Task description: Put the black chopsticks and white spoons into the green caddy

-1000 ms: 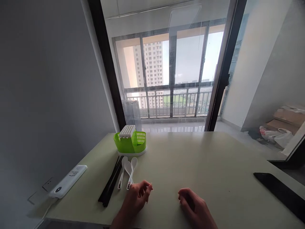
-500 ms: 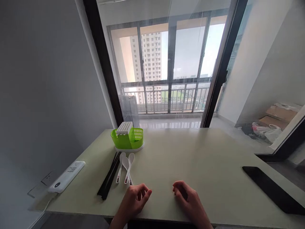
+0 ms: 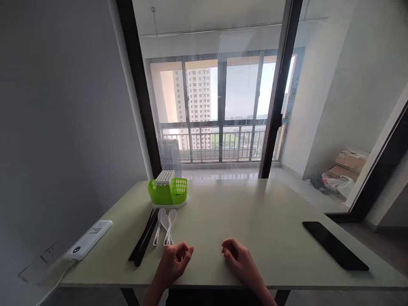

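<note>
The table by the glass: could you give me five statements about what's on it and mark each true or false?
1. The black chopsticks lie left of the white spoons. True.
2. The left hand grips a spoon. False: the left hand is loosely curled, with no spoon seen in its grip.
3. The green basket stands beyond the spoons. True.
4. The two hands are clasped together. False: the right hand is apart from the left.
5. The basket is lying on its side. False: it stands upright.

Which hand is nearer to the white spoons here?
Left. The left hand is just on the person's side of the white spoons, by their handle ends; the right hand is farther off, to their right.
</note>
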`<act>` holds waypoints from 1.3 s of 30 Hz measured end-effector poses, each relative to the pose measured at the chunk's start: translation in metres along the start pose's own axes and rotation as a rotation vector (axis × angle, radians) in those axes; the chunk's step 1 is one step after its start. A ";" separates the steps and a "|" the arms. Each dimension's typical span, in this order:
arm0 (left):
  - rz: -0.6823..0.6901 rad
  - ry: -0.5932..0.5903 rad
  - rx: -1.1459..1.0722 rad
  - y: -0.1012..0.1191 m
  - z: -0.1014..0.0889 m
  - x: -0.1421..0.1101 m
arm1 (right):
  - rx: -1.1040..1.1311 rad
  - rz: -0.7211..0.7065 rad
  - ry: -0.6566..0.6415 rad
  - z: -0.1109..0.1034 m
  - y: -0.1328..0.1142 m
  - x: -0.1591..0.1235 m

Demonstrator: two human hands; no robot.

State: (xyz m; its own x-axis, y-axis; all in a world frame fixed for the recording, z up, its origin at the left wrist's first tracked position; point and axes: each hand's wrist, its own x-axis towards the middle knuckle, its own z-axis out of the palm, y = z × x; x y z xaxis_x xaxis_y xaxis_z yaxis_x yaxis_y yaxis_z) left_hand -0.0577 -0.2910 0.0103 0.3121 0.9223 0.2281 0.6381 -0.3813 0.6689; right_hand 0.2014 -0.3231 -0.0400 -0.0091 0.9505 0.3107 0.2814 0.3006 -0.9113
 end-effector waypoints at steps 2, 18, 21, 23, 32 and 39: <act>0.008 0.010 0.003 -0.001 0.000 -0.001 | 0.003 0.000 0.002 0.000 0.000 0.000; 0.141 0.070 0.023 -0.012 0.004 -0.001 | 0.049 0.013 0.011 0.003 0.011 0.003; 0.158 0.070 0.037 -0.015 0.006 -0.002 | 0.054 0.009 0.008 0.003 0.011 0.003; 0.170 0.070 0.051 -0.016 0.007 -0.002 | 0.050 0.010 0.010 0.003 0.009 0.002; 0.216 0.104 0.119 -0.017 0.007 -0.004 | 0.036 0.000 0.002 0.003 0.011 0.002; 0.250 0.102 0.173 -0.013 0.006 -0.007 | 0.016 -0.016 0.017 0.001 0.011 0.002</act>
State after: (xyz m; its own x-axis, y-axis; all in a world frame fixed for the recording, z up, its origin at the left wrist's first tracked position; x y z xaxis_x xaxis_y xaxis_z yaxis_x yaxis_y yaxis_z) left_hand -0.0635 -0.2928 -0.0044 0.4079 0.7966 0.4462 0.6636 -0.5943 0.4544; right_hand 0.2032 -0.3178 -0.0500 0.0034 0.9441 0.3295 0.2655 0.3168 -0.9106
